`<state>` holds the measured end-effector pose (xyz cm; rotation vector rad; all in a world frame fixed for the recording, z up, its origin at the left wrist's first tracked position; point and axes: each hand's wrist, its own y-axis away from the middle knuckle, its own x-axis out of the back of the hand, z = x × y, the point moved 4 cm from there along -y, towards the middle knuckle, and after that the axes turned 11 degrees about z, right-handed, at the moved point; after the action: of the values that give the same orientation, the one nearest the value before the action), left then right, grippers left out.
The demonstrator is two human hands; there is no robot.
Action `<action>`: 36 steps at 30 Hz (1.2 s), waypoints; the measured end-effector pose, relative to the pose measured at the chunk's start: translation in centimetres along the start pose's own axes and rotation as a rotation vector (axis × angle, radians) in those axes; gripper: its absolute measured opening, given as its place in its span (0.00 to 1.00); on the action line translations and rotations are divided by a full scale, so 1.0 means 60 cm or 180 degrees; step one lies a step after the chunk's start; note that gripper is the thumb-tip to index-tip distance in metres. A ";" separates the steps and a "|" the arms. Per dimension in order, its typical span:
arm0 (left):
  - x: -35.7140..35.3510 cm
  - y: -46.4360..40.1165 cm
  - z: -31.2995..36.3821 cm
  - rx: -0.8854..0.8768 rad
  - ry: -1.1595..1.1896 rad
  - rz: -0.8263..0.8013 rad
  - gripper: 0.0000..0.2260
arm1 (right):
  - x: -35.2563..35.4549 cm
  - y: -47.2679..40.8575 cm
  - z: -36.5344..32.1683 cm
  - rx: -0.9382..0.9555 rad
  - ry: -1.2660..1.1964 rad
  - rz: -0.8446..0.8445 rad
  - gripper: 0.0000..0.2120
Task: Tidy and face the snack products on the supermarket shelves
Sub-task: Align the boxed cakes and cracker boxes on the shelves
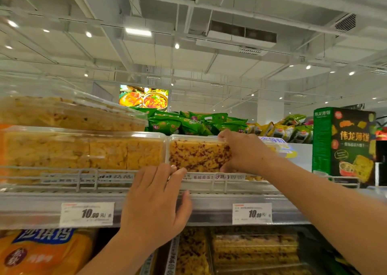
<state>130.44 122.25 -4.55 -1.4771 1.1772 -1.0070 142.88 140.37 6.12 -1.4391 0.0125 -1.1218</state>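
Speckled box (199,154): clear thin-walled plastic clamshell, rectangular, rounded corners, flanged lid rim; sits on the top shelf (209,210) behind a low wire rail (88,175), its left end touching the plain box (83,151). Contents: a golden puffed-grain slab flecked with red bits, surface coarse and crumbly. Right grip (244,152): fingers hooked over the top rim, thumb under the lower right corner, so it holds the speckled box by its right end. Left grip (155,203): fingers nearly straight, tips resting at the rail and the box's lower left corner, thumb against the shelf edge; not closed on anything. Judgement: light load, shell glossy, likely slick, and flexes if squeezed mid-panel; lid may pop. The slab likely breaks if the box is bent or dropped. Best hold is at the ends or corners, where the rim stiffens it, with one hand steadying from below while it slides square to the rail. A second plain box lies stacked at left, tilted. Green bags (188,123) and a green carton (343,145) stand further right. Price tags (87,214) clipped below.
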 end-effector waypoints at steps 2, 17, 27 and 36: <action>0.000 0.001 0.000 -0.0011 -0.0009 0.0024 0.18 | 0.000 0.000 -0.001 0.0017 0.0068 -0.0050 0.43; 0.027 0.008 -0.025 -0.0368 0.0262 -0.0174 0.20 | 0.056 0.004 -0.105 0.0358 -0.0675 0.0234 0.35; 0.123 0.067 -0.166 -0.0205 -0.0526 -0.0880 0.21 | 0.111 -0.098 -0.348 0.0981 -0.1248 0.0660 0.47; 0.168 0.095 -0.188 -0.0108 -0.0182 -0.0862 0.18 | 0.098 -0.120 -0.410 0.0741 -0.1842 0.1153 0.27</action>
<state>120.47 109.92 -7.55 -1.7134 0.9749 -1.1216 126.67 120.00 9.76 -1.4321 -0.2485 -0.3754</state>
